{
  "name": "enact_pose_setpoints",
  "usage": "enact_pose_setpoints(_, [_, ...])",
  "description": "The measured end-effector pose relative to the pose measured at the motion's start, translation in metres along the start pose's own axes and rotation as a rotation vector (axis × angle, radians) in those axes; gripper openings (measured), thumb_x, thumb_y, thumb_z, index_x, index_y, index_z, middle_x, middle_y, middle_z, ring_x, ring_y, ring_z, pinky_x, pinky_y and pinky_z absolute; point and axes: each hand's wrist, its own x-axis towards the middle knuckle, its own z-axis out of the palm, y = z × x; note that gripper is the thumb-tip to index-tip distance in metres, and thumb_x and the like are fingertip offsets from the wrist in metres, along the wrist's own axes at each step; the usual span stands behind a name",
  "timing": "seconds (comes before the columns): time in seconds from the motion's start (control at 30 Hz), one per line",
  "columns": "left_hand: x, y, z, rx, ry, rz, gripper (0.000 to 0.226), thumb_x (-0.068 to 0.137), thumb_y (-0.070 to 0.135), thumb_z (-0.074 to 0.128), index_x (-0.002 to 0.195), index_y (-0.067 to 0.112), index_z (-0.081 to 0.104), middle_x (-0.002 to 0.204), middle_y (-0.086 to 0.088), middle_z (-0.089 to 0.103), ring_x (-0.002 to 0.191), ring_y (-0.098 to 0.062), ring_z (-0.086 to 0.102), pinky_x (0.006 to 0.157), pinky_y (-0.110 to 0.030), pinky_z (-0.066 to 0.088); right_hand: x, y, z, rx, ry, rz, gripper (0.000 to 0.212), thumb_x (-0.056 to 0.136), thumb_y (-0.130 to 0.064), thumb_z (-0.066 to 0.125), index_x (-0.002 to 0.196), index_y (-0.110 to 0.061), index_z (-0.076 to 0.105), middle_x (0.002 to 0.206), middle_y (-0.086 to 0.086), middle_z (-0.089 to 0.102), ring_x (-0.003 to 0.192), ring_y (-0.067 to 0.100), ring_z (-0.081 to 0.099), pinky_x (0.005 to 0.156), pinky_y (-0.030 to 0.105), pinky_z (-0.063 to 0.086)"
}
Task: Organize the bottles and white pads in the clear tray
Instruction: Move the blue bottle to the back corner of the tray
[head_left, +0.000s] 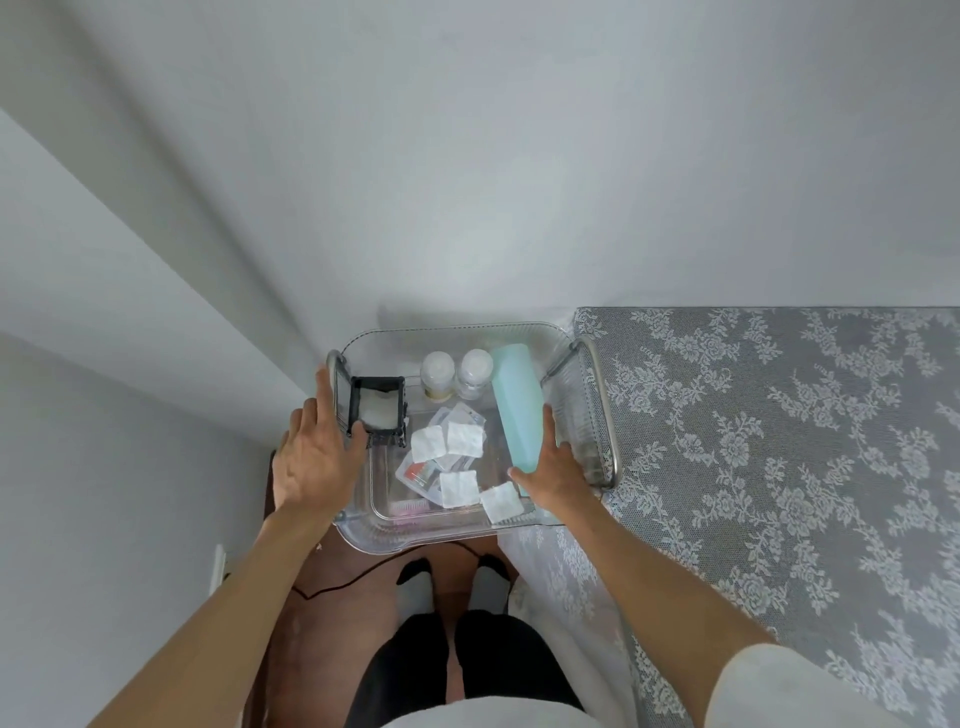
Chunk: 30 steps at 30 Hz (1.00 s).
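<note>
Hands (317, 457) (558, 475) at tray (441, 540), right gripping teal bottle (514, 395)

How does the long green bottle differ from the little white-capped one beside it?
The green bottle is long and opaque; the little bottle is short and see-through. The green bottle lies on its side; the little bottle stands upright. The right hand holds the green bottle; no hand touches the little bottle. Both sit in the clear tray.
</note>
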Motion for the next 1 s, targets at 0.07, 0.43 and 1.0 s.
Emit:
enact_pose_setpoints(0.07, [0.0, 0.001, -0.001, -0.001, -0.008, -0.005, 0.079, 0.095, 0.034, 0.051, 0.155, 0.016, 0.002, 0.119, -0.018, 0.055, 0.107, -0.034, 0.052, 0.083, -0.053, 0.051, 0.001, 0.002, 0.001, 0.015, 0.016, -0.004, 0.114, 0.084, -0.045, 0.071, 0.149, -0.044, -0.022, 0.125, 0.026, 0.049, 0.107, 0.042, 0.059, 0.092, 0.047, 0.051])
enact_pose_setpoints(0.43, [-0.001, -0.002, 0.002, 0.004, -0.007, 0.003, 0.082, 0.095, 0.036, 0.052, 0.155, 0.016, -0.001, 0.116, -0.017, 0.056, 0.106, -0.033, 0.052, 0.082, -0.053, 0.051, 0.009, -0.006, 0.003, -0.236, 0.082, -0.049, 0.125, 0.076, -0.057, 0.073, 0.145, -0.045, -0.031, 0.112, 0.026, 0.057, 0.093, 0.04, 0.063, 0.079, 0.043, 0.052])
enact_pose_setpoints(1.0, [0.0, -0.004, 0.006, 0.003, -0.004, 0.014, 0.087, 0.095, 0.036, 0.052, 0.154, 0.017, -0.009, 0.12, -0.016, 0.056, 0.112, -0.032, 0.05, 0.089, -0.051, 0.049, 0.001, -0.011, -0.005, -0.114, 0.026, -0.038, 0.126, 0.079, -0.042, 0.078, 0.141, -0.053, -0.032, 0.105, 0.022, 0.053, 0.073, 0.032, 0.054, 0.063, 0.037, 0.047])
